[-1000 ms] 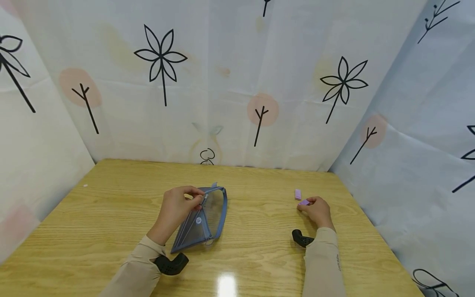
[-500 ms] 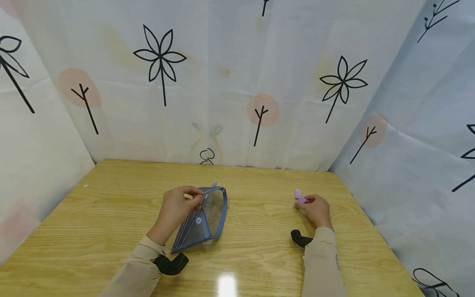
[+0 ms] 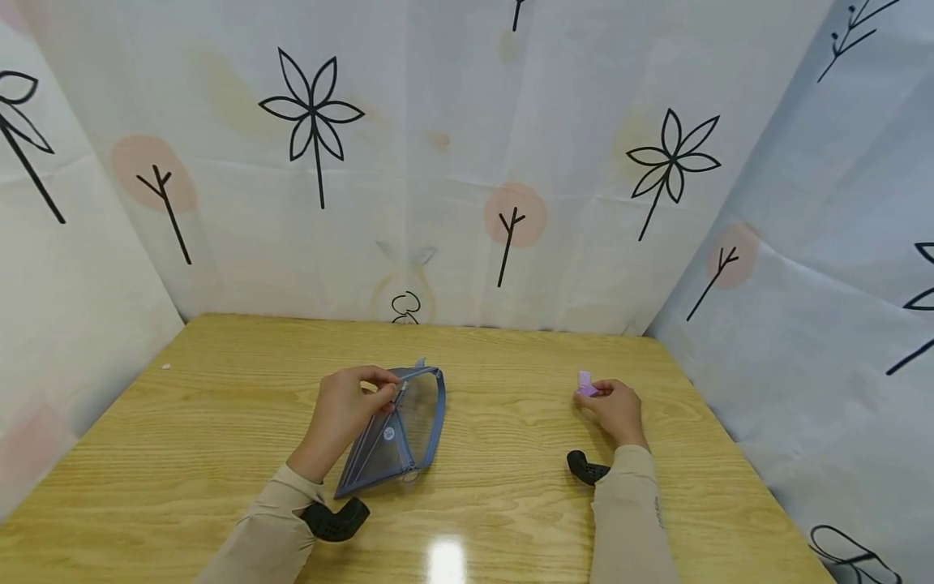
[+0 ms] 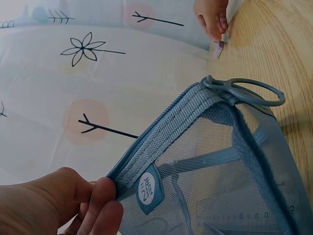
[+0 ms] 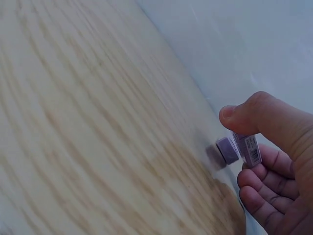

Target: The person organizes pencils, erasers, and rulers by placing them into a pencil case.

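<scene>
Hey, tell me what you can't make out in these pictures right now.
- Print on the held purple block, right wrist view: too small.
- Lower part of the blue pouch, left wrist view: cut off by the bottom edge.
- Pouch rim behind the left hand, head view: hidden by it.
- What the pale speck is, head view: too small.

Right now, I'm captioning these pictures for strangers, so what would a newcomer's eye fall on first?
Probably the blue mesh pouch, just left of centre on the wooden table, its edge pinched by the left hand. Then the small purple block in the right hand, with a second purple block close by. Behind, bold black flowers stand out on the pale backdrop.
</scene>
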{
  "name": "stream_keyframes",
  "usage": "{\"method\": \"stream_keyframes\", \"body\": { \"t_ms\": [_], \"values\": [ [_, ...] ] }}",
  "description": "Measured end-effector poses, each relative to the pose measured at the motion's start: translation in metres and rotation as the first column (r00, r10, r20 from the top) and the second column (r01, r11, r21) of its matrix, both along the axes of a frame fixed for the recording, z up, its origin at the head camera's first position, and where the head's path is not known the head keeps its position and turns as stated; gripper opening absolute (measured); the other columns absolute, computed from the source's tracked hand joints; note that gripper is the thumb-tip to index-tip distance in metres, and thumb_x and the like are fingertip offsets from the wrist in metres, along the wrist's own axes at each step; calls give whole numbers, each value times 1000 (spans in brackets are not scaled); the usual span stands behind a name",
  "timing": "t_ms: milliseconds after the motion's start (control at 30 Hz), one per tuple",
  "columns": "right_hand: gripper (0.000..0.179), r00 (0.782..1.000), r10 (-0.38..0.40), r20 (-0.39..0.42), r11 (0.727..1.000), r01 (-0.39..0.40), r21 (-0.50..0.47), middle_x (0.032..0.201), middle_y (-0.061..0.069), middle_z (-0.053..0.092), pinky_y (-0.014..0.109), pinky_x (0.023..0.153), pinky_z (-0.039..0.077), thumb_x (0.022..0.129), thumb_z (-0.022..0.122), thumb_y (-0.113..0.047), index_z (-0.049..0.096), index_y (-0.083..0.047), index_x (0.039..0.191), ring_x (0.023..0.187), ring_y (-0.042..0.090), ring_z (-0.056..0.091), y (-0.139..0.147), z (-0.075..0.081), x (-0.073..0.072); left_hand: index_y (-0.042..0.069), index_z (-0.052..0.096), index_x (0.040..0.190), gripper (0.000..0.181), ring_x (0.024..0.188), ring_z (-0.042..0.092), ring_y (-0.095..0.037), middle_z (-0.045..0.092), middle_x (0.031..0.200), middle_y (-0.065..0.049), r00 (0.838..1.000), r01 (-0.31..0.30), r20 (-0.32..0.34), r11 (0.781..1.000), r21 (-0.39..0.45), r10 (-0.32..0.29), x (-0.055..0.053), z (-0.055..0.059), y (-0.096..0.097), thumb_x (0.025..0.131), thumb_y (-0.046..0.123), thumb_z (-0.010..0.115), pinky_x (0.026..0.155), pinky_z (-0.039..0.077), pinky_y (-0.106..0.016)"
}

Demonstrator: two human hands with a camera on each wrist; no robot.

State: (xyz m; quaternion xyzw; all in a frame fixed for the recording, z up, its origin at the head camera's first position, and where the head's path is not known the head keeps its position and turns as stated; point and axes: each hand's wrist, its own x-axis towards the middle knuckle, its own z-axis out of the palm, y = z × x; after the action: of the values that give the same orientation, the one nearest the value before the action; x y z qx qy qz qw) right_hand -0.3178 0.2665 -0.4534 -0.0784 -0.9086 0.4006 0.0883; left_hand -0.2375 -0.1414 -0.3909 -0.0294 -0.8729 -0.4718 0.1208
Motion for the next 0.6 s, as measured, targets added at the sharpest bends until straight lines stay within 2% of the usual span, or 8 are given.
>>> {"method": "stream_keyframes", "body": {
  "t_ms": [300,600],
  "values": [
    [50,1000,27,2,999,-27,-27,111,21,62,41,85,49,84,78,-23,59,6,120,100,31,61,-9,4,-2,11,77,96,9,64,70,-13,71,85,-3,1000,-3,10,1000,11,3,1,0,0,90,10,70,57,56,-29],
    [47,998,57,-5,998,-57,-4,104,19,64,39,82,49,82,79,-23,61,6,114,94,30,60,-19,3,-6,10,77,95,9,64,71,-16,71,84,-3,1000,3,-5,1000,5,-3,1,2,-1,90,10,70,54,54,-24]
  ]
}}
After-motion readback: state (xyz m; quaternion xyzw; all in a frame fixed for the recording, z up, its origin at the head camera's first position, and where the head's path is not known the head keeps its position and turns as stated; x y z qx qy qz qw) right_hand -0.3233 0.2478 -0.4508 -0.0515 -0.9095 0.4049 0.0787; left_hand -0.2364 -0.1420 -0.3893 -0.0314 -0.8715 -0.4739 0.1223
